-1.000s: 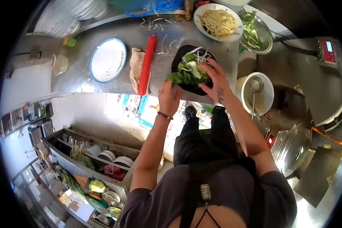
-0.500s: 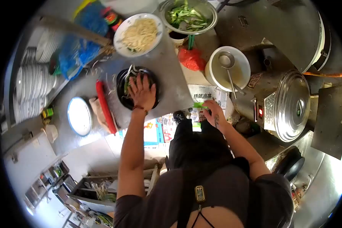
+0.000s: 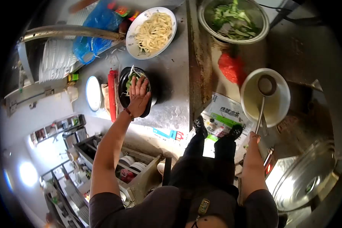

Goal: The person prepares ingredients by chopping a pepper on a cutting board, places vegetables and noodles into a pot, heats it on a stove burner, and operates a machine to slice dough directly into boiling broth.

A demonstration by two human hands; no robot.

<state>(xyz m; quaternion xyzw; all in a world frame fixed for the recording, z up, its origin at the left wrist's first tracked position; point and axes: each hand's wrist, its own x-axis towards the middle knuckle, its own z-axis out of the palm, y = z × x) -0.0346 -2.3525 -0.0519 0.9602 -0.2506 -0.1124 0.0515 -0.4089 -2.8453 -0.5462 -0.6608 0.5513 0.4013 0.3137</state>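
My left hand lies with stretched fingers over the greens and bean sprouts in a black bowl, which rests on the steel counter. Its palm hides much of what is in the bowl. Over on the other side, my right hand is closed round the lower end of a ladle. The ladle's round head lies in a white bucket of pale, cloudy liquid. Beside the handle, a second metal handle leans over the bucket's rim.
A plate of noodles sits on the counter. Behind the bucket are a metal basin of cut greens and a red plastic bag. A red roll lies left of the bowl. A large metal lid is at right.
My right hand has left the green item by the counter edge, moved right and taken hold of the ladle. My left hand stays on the bowl. The view has turned and shifted.
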